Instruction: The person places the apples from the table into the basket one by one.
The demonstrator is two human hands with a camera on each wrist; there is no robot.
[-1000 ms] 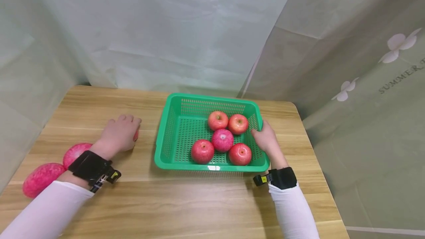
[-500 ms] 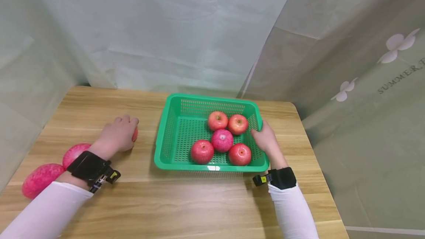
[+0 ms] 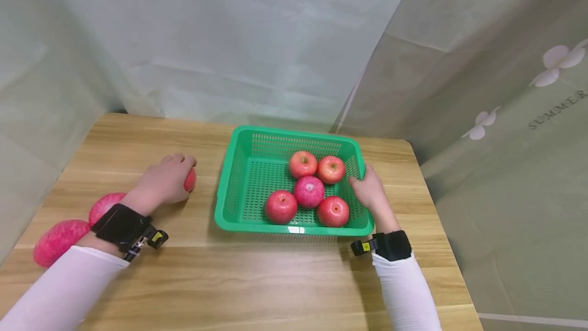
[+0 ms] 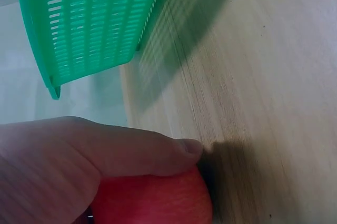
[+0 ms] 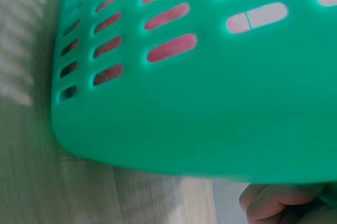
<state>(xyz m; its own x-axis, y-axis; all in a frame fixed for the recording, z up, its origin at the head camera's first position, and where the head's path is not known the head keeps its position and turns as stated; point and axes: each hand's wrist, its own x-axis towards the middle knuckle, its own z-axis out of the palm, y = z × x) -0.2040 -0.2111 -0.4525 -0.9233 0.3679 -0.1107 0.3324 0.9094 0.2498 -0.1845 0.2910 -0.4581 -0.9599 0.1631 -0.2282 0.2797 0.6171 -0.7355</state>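
My left hand [image 3: 166,180] holds a red apple [image 3: 190,180] on the left part of the table, left of the green basket. In the left wrist view the thumb lies along the top of this apple [image 4: 158,200], and the other fingers are hidden. My right hand [image 3: 371,190] grips the right rim of the green plastic basket [image 3: 223,183], thumb inside it. Curled fingers [image 5: 274,200] show below the basket wall in the right wrist view. Inside the basket lie several red apples [image 3: 281,207] and one pinker round fruit [image 3: 309,191], grouped toward the right side.
Two pink-red, speckled fruits, a longer one [image 3: 59,243] and a rounder one [image 3: 104,206], lie at the table's left, partly behind my left wrist. The wooden table [image 3: 239,285] ends at pale hanging sheets [image 3: 229,45] at the back and sides.
My left hand and its apple shift only slightly, with more of the apple showing now. The view moves a little. My right hand stays on the basket rim.
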